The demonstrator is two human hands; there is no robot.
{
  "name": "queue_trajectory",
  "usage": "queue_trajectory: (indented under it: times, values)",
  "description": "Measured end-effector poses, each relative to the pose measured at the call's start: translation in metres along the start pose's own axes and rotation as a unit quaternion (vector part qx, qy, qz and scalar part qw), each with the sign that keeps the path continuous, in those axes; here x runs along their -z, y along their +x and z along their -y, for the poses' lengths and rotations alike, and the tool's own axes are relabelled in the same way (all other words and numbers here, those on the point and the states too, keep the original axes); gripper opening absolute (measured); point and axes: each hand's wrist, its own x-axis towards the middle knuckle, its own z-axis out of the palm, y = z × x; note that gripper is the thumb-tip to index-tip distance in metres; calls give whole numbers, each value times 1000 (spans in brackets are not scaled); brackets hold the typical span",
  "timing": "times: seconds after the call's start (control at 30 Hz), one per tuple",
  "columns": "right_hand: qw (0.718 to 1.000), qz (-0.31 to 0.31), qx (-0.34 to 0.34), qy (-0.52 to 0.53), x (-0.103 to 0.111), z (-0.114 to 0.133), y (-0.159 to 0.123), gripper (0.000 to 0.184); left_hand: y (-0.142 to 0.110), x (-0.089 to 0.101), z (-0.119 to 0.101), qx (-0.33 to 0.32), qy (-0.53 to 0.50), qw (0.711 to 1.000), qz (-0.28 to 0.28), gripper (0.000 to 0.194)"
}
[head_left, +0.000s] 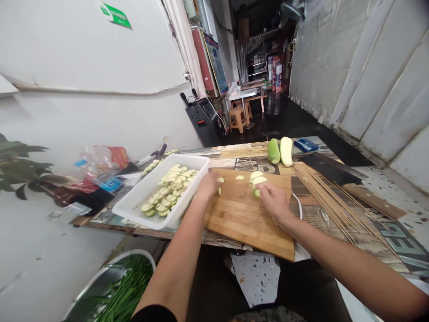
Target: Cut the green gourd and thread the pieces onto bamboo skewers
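My right hand (274, 201) is closed around a thin bamboo skewer above the right half of a wooden cutting board (237, 219). Pale zucchini slices (257, 177) with green edges are bunched at its fingertips, apparently on that skewer. At the board's far left corner is my left hand (207, 184), its fingers mostly hidden and slightly blurred. Two small slices (220, 180) show right beside those fingers; whether they are gripped is unclear. Another slice (240, 177) lies alone between the hands. To the left, a white plastic tub (170, 220) contains many skewered slices (167, 192).
Loose bamboo skewers (321, 201) and a cleaver (330, 170) lie on the right. Behind the board are an unpeeled zucchini (274, 151), a peeled one (286, 151) and a blue box (305, 145). Bottles (107, 179) stand left; a metal bowl of greens (125, 286) sits below.
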Motion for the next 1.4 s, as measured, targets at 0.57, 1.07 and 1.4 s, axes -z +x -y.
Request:
queue_trajectory:
  times: [0.57,1.07,1.4]
  values:
    - [978,136,122,-105,-3,0,-10,27,5,-15,7,54,-168,984,38,12]
    - [956,182,151,-175,-4,-5,-11,28,-6,2,-16,193,-348,914,76,2]
    - [954,188,152,-180,-4,-4,-9,29,-5,2,-14,187,-351,915,71,3]
